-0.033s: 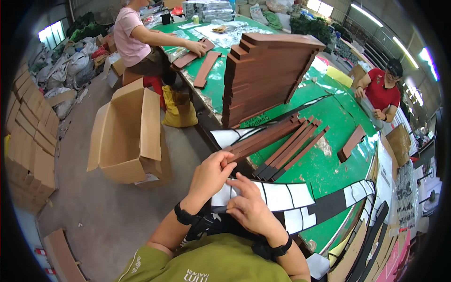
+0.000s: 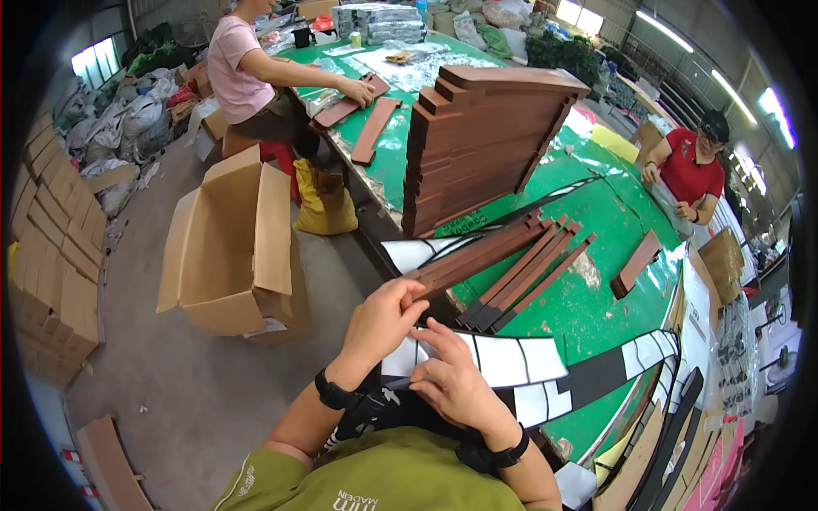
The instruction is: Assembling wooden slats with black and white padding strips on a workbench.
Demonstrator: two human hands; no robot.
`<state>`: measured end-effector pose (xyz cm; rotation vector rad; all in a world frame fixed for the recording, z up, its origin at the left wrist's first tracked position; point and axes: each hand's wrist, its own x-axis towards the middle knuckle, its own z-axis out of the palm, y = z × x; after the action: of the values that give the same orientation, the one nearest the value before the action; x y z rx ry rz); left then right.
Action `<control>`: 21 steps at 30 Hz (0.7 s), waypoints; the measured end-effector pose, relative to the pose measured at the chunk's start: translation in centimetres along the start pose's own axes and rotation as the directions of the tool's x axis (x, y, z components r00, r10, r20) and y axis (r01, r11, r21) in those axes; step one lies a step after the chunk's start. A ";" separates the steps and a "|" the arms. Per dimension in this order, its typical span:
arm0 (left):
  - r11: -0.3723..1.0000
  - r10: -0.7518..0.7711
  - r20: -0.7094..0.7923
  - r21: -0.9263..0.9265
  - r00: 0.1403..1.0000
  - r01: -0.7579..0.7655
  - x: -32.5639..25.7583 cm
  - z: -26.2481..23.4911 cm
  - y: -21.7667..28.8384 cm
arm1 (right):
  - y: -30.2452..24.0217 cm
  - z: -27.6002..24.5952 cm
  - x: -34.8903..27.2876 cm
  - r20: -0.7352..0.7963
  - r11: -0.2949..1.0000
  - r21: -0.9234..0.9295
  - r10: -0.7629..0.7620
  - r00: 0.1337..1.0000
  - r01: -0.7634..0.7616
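Note:
My left hand (image 2: 381,322) is closed in a pinch, thumb against fingertips, above the near end of a white strip (image 2: 515,359) crossed by thin black lines. What sits between those fingertips is too small to make out. Beside it, my right hand (image 2: 457,379) has its fingers curled round the same strip, the thumb side at its near edge. The strip reaches right over the table edge, next to a black strip (image 2: 592,377) with white sections. Just beyond my hands lie several long brown slats (image 2: 486,253), some with black ends (image 2: 479,317).
A tall stack of brown boards (image 2: 486,140) stands on the green table (image 2: 588,302). An open carton (image 2: 226,255) and a yellow sack (image 2: 325,204) are on the floor at left. One person (image 2: 243,72) handles brown pieces at far left; another (image 2: 690,170) stands at right.

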<state>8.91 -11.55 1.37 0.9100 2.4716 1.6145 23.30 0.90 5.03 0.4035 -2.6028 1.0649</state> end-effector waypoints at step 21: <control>0.988 0.047 0.004 0.148 0.999 -0.047 -2.1 -0.1 -2.2 | 5.5 -1.6 5.5 -0.276 0.928 -0.256 0.197 0.941 -0.270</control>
<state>9.61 -13.28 -0.98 0.9931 2.6182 1.4590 16.55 5.06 4.72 -0.1089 -2.5666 0.7237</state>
